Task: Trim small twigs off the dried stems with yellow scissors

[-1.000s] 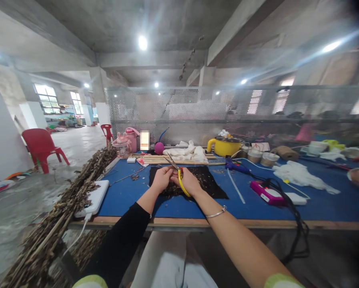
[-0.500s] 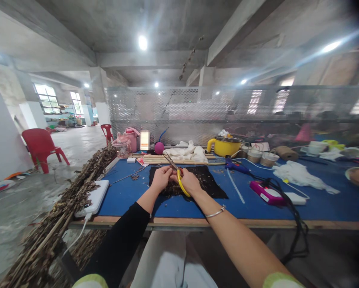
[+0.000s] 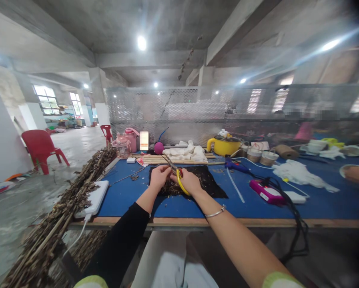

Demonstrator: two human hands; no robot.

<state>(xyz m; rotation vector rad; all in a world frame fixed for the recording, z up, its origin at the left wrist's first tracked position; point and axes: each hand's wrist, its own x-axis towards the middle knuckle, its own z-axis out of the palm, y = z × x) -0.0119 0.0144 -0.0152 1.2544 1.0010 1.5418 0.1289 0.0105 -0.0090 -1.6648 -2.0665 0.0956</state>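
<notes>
My right hand (image 3: 189,182) is closed round yellow-handled scissors (image 3: 175,171), whose blades point up and to the left. My left hand (image 3: 160,177) is pinched on a small dark piece that I cannot make out, right by the blades. Both hands hover over a black cloth (image 3: 211,185) strewn with dark plant bits, spread on the blue table (image 3: 128,196). A silver bangle circles my right wrist.
Dried stalks (image 3: 62,208) pile along the table's left edge beside a white power bank (image 3: 93,197). A blue glue gun (image 3: 236,166), a pink device (image 3: 265,192) with black cable, white cloths, a yellow pot (image 3: 224,146) and wooden sticks lie farther back. Another person's hand (image 3: 357,178) shows at right.
Both hands have stayed over the black cloth with only slight shifts. The other person's hand at the right edge has moved a little.
</notes>
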